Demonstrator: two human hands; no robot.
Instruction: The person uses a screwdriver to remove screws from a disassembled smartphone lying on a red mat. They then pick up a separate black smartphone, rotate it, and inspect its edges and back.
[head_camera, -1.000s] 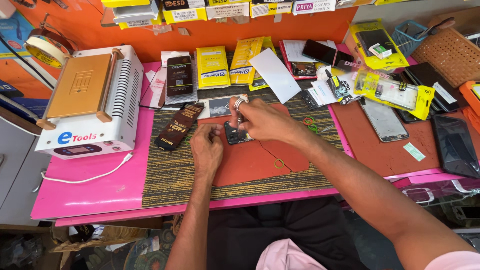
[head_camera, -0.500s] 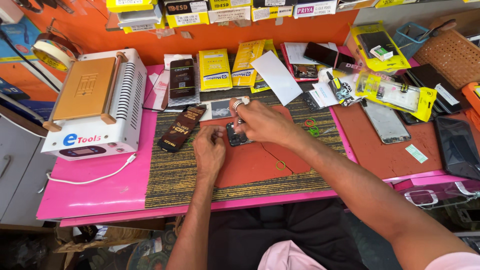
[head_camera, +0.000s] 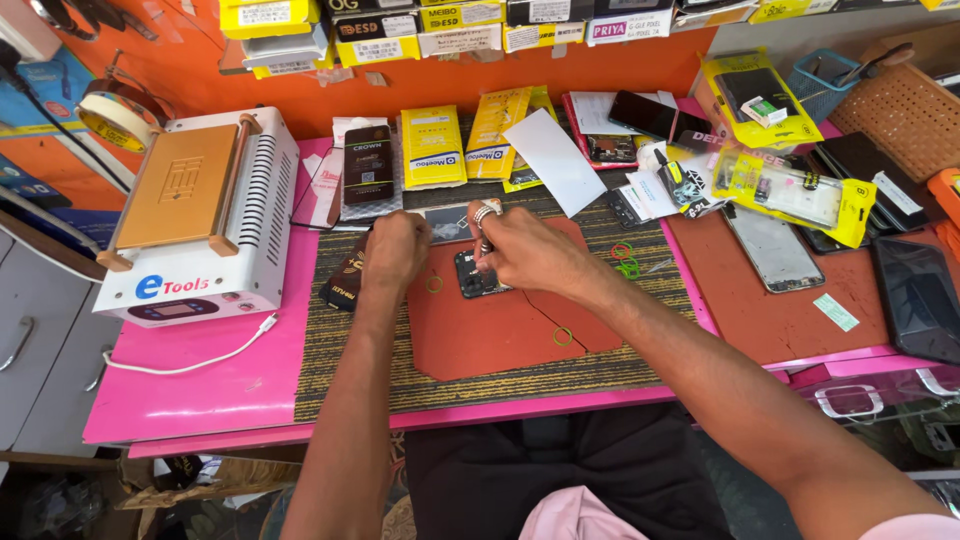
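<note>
A small opened phone (head_camera: 478, 277) lies face down on the red mat (head_camera: 490, 330), its dark insides showing. My right hand (head_camera: 530, 252), with a ring on one finger, hovers over its top end and pinches a thin dark tool (head_camera: 487, 246) that points down into it. My left hand (head_camera: 396, 250) sits just left of the phone at the mat's far edge, fingers curled under, beside a dark flat packet (head_camera: 342, 287). What lies under its fingers is hidden.
A white machine with a tan plate (head_camera: 200, 220) stands at the left, with a white cable (head_camera: 190, 360) trailing from it. Yellow packets (head_camera: 433, 145) and a white sheet (head_camera: 555, 160) lie at the back. Phones and screens (head_camera: 772, 250) cover the right side. Small rubber rings (head_camera: 563, 337) dot the mat.
My left hand has moved up from the middle of the mat to its far edge and curled its fingers. My right hand stays over the phone.
</note>
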